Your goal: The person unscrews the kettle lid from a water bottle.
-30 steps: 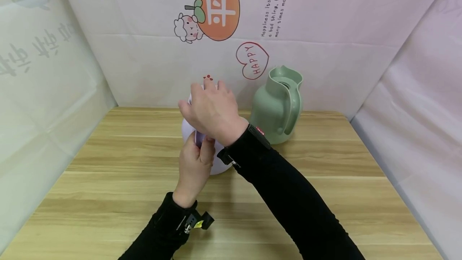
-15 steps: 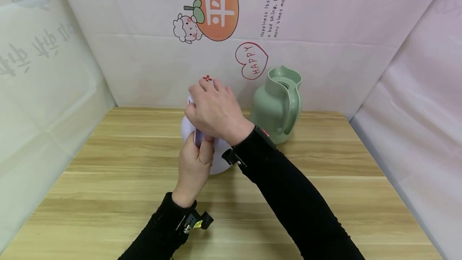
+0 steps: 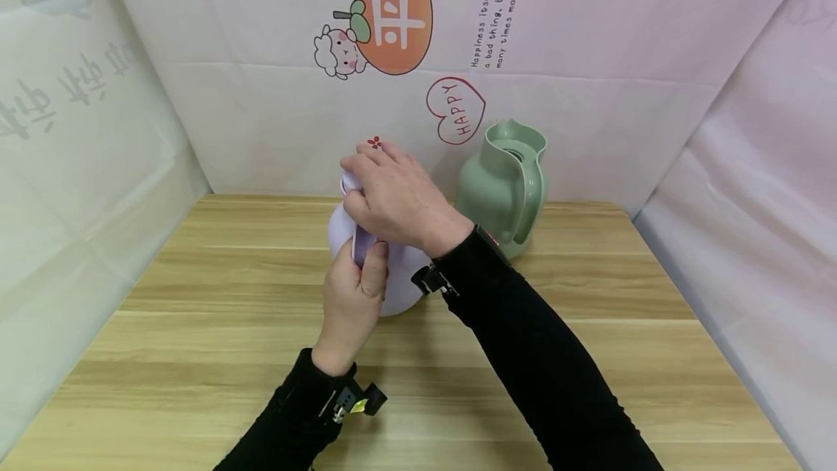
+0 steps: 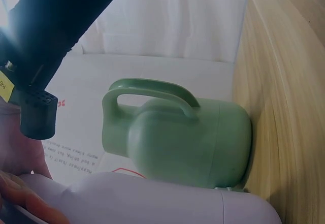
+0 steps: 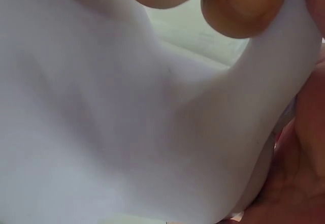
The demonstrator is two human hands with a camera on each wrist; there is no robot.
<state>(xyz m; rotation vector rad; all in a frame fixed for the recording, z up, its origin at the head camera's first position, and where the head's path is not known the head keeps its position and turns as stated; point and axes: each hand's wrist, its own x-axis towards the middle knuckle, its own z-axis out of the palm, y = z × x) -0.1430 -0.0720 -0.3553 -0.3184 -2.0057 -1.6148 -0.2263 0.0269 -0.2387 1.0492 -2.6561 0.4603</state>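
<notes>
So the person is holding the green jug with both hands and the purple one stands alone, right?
No, it's swapped. In the head view both hands, left hand and right hand, hold the purple jug. The green jug stands alone behind it on the table.

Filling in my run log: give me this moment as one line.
left hand: grips lilac jug handle | right hand: grips jug top | green jug: upright, behind-right | surface: wooden table
</notes>
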